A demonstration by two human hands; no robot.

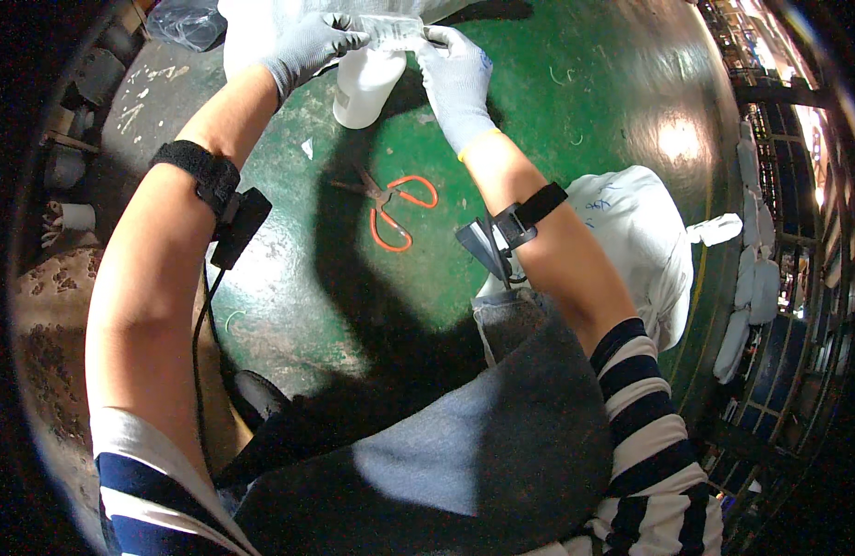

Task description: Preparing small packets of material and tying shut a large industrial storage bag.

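Both my hands wear pale grey work gloves. My left hand [318, 44] has its fingers closed on the left end of a clear, printed plastic piece [392, 33], which could be a label or a small bag. On its right end, my right hand [455, 74] pinches with thumb and fingers. Just below and partly behind the plastic piece is a white translucent bottle [366, 94], its upper part hidden. Whether a hand also touches the bottle, I cannot tell. Scissors [383, 199] with orange handles lie spread on the green floor below the bottle.
A stuffed white sack [636, 246] stands at the right, beside my forearm. At the top are another white sack [251, 42] and a dark clear plastic bag [188, 24]. Scraps dot the green floor [539, 120]. My shoe [259, 394] shows at lower left.
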